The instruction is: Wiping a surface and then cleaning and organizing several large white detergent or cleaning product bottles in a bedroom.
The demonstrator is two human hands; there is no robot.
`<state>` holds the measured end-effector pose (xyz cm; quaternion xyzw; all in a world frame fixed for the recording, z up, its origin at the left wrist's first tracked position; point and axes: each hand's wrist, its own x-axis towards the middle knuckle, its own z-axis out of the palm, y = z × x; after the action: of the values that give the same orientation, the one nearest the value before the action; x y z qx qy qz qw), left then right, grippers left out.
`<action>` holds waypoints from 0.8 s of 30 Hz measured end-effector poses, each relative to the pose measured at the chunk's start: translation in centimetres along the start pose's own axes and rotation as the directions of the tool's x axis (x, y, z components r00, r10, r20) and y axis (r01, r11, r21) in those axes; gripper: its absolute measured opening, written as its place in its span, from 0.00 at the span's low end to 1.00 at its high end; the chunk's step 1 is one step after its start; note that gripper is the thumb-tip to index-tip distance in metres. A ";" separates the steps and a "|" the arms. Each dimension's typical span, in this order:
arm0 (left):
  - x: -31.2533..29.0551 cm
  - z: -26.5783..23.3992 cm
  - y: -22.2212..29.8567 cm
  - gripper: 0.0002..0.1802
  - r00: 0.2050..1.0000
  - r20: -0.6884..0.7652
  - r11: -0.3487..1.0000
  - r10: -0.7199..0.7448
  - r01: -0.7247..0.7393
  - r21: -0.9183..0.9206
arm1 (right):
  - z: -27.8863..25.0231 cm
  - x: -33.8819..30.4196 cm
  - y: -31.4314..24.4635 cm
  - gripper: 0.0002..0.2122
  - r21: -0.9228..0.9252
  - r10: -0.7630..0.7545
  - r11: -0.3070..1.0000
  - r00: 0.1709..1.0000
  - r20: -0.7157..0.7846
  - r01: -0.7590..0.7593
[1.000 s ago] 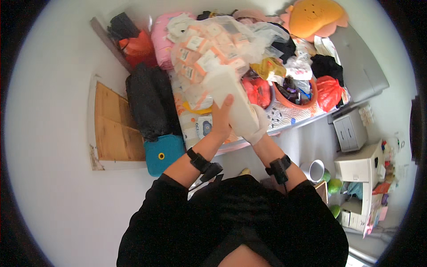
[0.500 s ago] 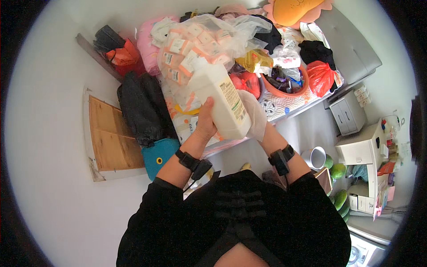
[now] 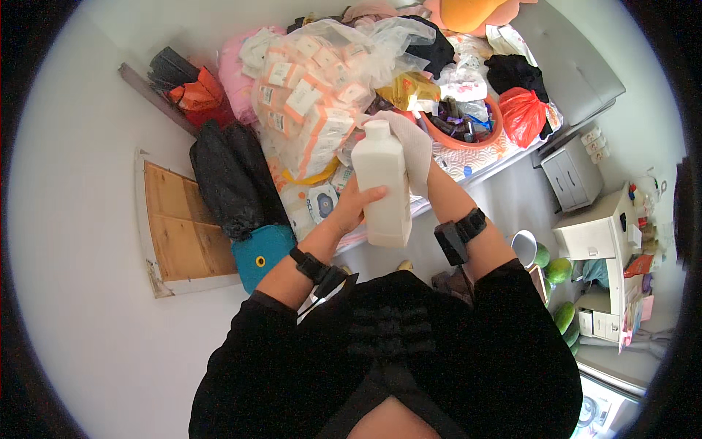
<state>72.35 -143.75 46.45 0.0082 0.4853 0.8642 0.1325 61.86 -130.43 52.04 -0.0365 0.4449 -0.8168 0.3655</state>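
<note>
A large white plastic bottle (image 3: 385, 194) with a white cap stands upright in front of my body. My left hand (image 3: 356, 205) grips its left side, the thumb lying across the near face and the other fingers hidden behind. A thin whitish cloth (image 3: 415, 150) covers my right hand (image 3: 425, 178), which holds it against the bottle's upper right side near the cap. The cloth hides most of the right fingers. Beyond the bottle, a big clear plastic bag (image 3: 307, 95) full of orange-and-white packets lies on the bed.
On the bed (image 3: 468, 170), an orange basin (image 3: 499, 132) holds small dark items beside a red plastic bag (image 3: 523, 117). Black bags (image 3: 227, 175) and a teal item (image 3: 263, 252) stand at left. At right are a white bucket (image 3: 523, 249), watermelons (image 3: 559, 271) and a desk (image 3: 585, 238).
The bottle has turned from a tilt to upright, and its printed label no longer faces me. The cloth and my right hand have moved up towards the cap.
</note>
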 end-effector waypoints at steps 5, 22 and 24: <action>1.1 0.2 0.4 0.34 0.984 -0.115 0.991 0.135 -0.136 0.003 | -2.9 1.5 8.7 0.14 -0.472 -0.699 0.646 0.713 -0.053 0.599; -0.1 -3.2 -0.6 0.48 0.959 -0.154 0.819 0.236 -0.112 0.562 | -5.0 1.8 10.8 0.18 -0.652 -0.633 0.649 0.754 -0.178 0.392; -1.3 -3.9 0.4 0.48 0.953 -0.167 0.821 0.254 -0.121 0.558 | 0.0 0.9 7.8 0.20 0.234 -0.055 0.967 0.982 -0.180 0.098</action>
<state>72.99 -147.50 44.87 -0.0087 0.7185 0.6952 -0.0194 65.59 -133.65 45.89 0.0618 0.3700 -0.8786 0.2955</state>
